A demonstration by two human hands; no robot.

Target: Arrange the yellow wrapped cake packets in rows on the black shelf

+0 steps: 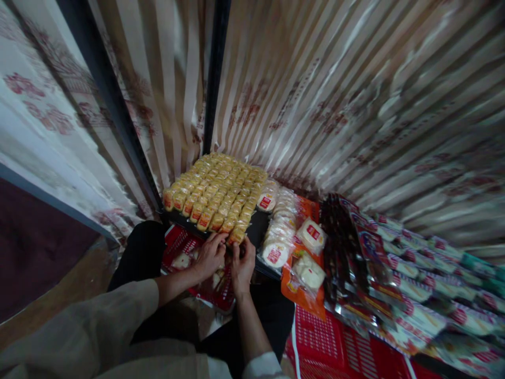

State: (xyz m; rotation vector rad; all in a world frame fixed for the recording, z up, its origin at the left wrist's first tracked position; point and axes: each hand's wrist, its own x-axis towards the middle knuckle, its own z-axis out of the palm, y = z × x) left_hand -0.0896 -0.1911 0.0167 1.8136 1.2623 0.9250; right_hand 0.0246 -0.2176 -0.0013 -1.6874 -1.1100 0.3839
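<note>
Rows of small yellow wrapped pastries [215, 192] stand tightly packed on a black tray [258, 226]. At the front right end of the rows, both hands are on one wrapped pastry [236, 236]. My left hand [212, 256] reaches it from the left, its fingers bent together at the pastry's side. From the front and right, my right hand [243, 264] closes thumb and fingers around the same pastry. The fingertips are partly blurred. Just right of the hands is a row of white round wrapped cakes [281, 226].
Below my hands, a red basket [179, 239] holds pale wrapped pieces. To the right lie orange packets [292, 287], dark shiny packs [343, 252] and white-and-red packs [418, 279]. Another red basket [319, 337] stands beneath. Corrugated wrapped sheeting [335, 105] and a dark post [216, 73] rise behind.
</note>
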